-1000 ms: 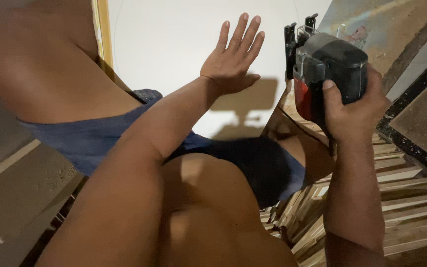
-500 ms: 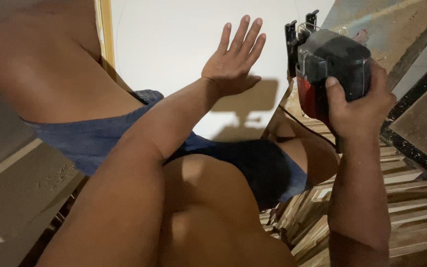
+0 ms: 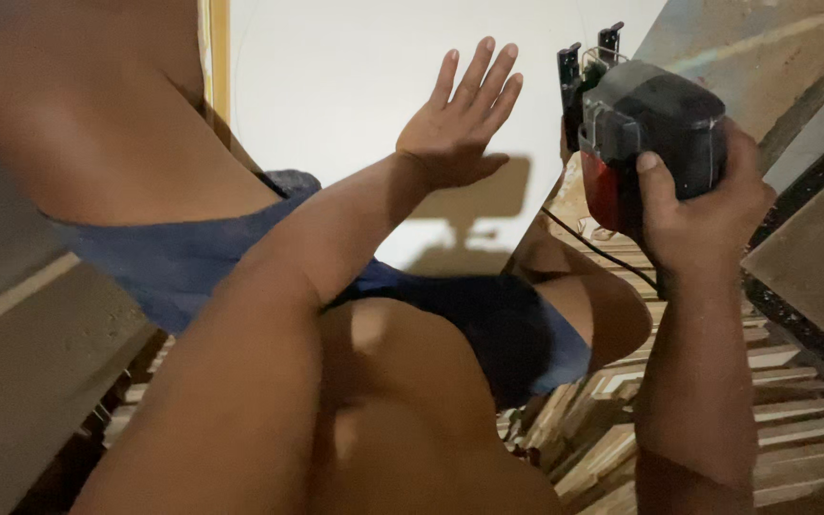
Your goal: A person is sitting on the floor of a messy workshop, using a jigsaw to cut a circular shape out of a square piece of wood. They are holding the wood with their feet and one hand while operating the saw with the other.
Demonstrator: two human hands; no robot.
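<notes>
My left hand (image 3: 460, 119) lies flat with fingers spread on a large white board (image 3: 336, 86), pressing it down. My right hand (image 3: 703, 205) grips a black and red power tool (image 3: 655, 133) at the board's right edge. The tool's front end (image 3: 588, 57) points away from me along that edge. A black cord (image 3: 603, 253) runs from under the tool toward my knee. My bare legs and blue shorts (image 3: 193, 257) fill the lower left of the view.
Wooden offcuts and patterned wood strips (image 3: 784, 401) lie piled at the lower right. A dark slanted board (image 3: 813, 267) and a grey panel (image 3: 755, 57) stand at the right. A wooden frame edge (image 3: 218, 57) borders the white board on the left.
My right hand with the tool has shifted slightly forward along the board's edge. My left hand stays spread on the white board.
</notes>
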